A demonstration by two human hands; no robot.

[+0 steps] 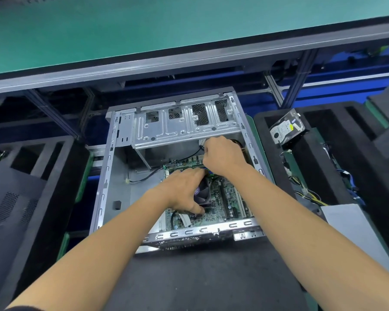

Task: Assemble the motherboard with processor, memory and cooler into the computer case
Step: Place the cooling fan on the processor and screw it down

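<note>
The computer case (pixel 108 176) lies on its side with the open face up, so the motherboard (pixel 222 198) can sit flat on the case floor; the board is already inside, filling the part of the case below the drive cage (pixel 184 126). The left hand (pixel 184 191) is draped over the cooler fan (pixel 202 194) near the middle of the board, fingers curled round its far edge and thumb hooked under its near edge, most likely to steady or nudge the board into place. The right hand (pixel 222 153), just under the drive cage, is closed in a fist and seems to pinch a black cable (pixel 189 157), probably to keep it clear of the board; what exactly the fingers grip is hidden. A hard drive (pixel 286 127) rests in a foam tray right of the case.
</note>
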